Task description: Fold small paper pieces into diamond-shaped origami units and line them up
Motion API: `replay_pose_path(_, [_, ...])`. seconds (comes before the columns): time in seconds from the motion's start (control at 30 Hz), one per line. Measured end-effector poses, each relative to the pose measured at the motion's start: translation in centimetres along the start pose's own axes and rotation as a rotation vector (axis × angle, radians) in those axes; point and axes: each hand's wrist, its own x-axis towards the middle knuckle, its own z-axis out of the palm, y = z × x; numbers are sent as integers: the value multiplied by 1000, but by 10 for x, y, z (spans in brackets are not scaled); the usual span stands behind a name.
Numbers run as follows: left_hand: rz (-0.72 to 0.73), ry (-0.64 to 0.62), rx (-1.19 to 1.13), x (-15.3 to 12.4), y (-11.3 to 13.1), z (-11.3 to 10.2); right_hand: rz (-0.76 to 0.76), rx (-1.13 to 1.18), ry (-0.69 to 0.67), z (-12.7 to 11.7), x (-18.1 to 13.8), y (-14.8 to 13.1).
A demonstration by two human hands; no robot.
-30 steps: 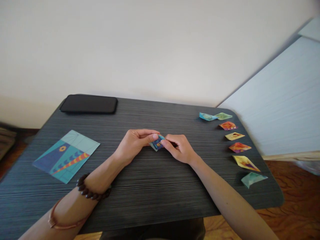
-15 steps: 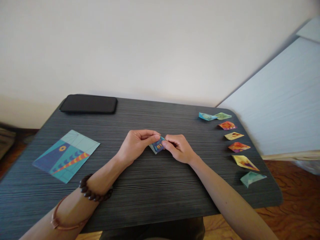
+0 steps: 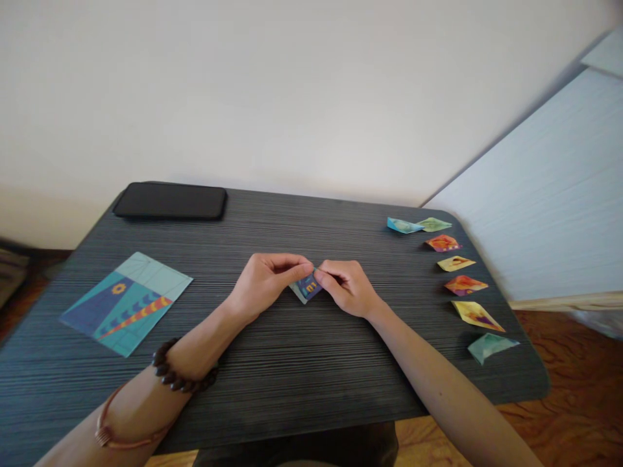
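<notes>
A small folded paper piece point(image 3: 306, 287), blue with orange marks, is pinched between both my hands at the middle of the dark striped table point(image 3: 292, 363). My left hand point(image 3: 265, 280) grips its left side with thumb and fingers. My right hand point(image 3: 348, 285) grips its right side. Most of the piece is hidden by my fingertips. My left wrist wears a dark bead bracelet and a thin copper bangle.
A flat teal patterned paper sheet point(image 3: 126, 301) lies at the left. A black phone point(image 3: 170, 201) rests at the far left edge. Several folded paper shapes point(image 3: 462, 285) run in a row along the right edge. A pale panel point(image 3: 545, 207) stands to the right.
The paper piece has turned slightly between my fingertips and sits a little lower. My hands stay in nearly the same place.
</notes>
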Motion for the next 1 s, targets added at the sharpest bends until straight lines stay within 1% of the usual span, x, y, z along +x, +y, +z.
replay_pose_path(0.17, [-4,-1,-33,0,3,1,13,2,31,0,-1,0])
replay_pose_path(0.27, [-51,-49,-68,0,7,0,43,28,116,0,-2,1])
replay_pose_path(0.33, [-90,-99,-75,0,8,-2,57,41,148,0,-2,2])
replay_pose_path(0.43, [-113,-141,-50,1,6,-3,56,56,125,1,-2,2])
replay_pose_path(0.57, [-110,-146,15,1,3,-3,48,57,90,1,-1,1])
replay_pose_path(0.73, [-120,-138,72,-1,6,-1,51,-13,125,1,-1,0])
replay_pose_path(0.87, [-148,-201,23,-2,6,-2,87,6,175,1,-1,0])
replay_pose_path(1.0, [-181,-191,98,-1,4,-2,101,24,173,2,-1,0])
